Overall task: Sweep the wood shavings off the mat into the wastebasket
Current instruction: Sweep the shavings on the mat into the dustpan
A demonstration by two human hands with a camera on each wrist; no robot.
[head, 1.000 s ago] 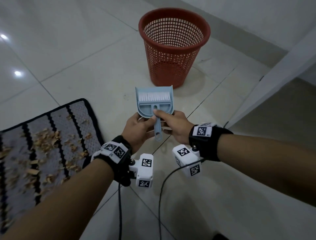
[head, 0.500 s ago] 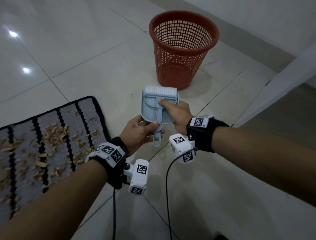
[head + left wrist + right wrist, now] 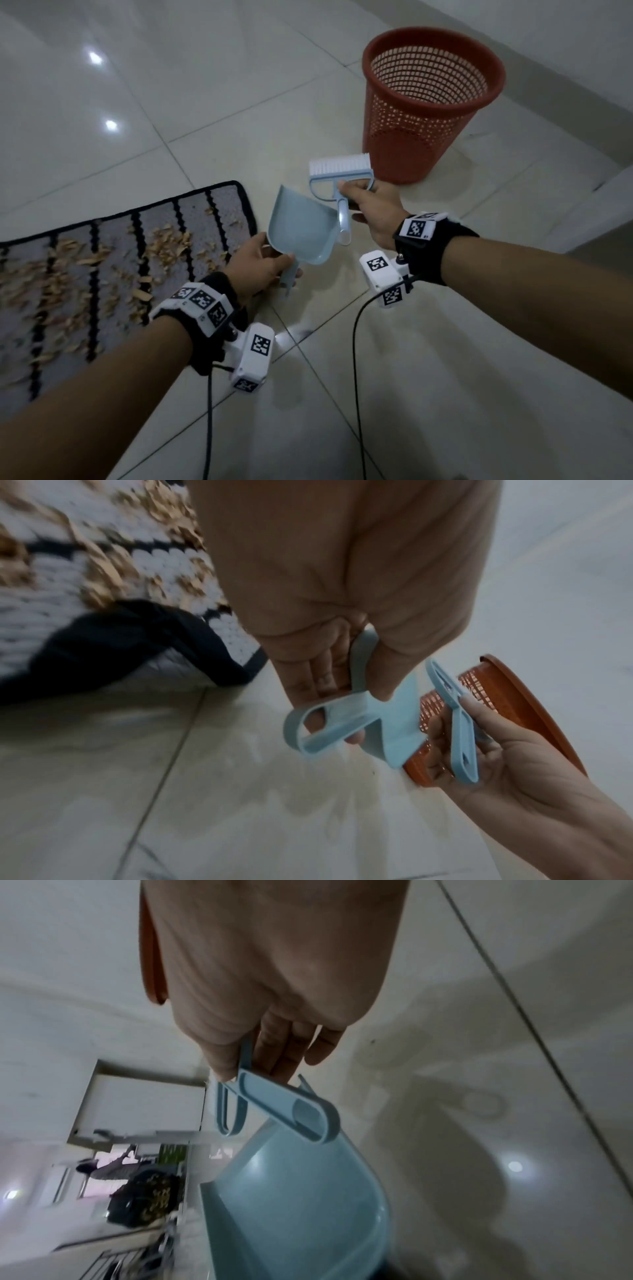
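Observation:
My left hand (image 3: 263, 267) grips the handle of a light blue dustpan (image 3: 301, 233), held above the floor with its mouth tilted up and left; the left wrist view shows that handle (image 3: 329, 723) pinched between thumb and fingers. My right hand (image 3: 370, 209) holds the matching blue brush (image 3: 339, 174) by its handle, white bristles pointing away, just right of the pan. The brush handle (image 3: 284, 1104) shows in the right wrist view above the dustpan (image 3: 301, 1204). Wood shavings (image 3: 102, 274) lie scattered over the grey, black-striped mat (image 3: 219, 198) at left. The red mesh wastebasket (image 3: 431, 102) stands upright at the far right.
Glossy white floor tiles (image 3: 171, 102) surround everything. A low white ledge or door frame (image 3: 589, 205) runs along the right, past the wastebasket. Cables (image 3: 356, 377) hang from both wrist cameras between my arms.
The brush has come apart from the dustpan: my right hand lifted it away to the right while my left swung the pan left toward the mat. The view shifted left.

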